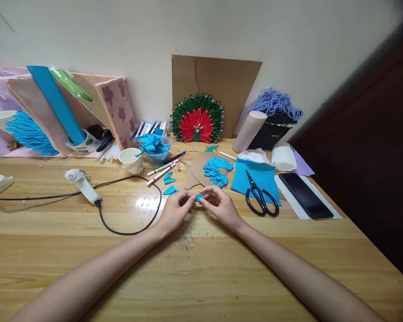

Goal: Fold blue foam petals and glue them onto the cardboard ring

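Both hands meet over the middle of the wooden table [87, 250]. My left hand [176, 210] and my right hand [219, 203] pinch a small blue paper piece [199, 197] between their fingertips. Just beyond the hands lies a brown cardboard shape [196, 166] with a fan of blue paper petals [216, 170] stuck on it. A few folded blue petals [169, 179] lie loose to the left of the hands. Black scissors [261, 198] rest on a blue paper sheet [255, 174] to the right of my right hand.
A white glue gun [83, 184] with a black cord [127, 228] lies at the left. A paper cup [131, 160], a bowl of blue pieces [154, 146], markers [161, 168], a red-green paper peacock [197, 119], purple yarn [276, 102] and a black phone [305, 195] stand around.
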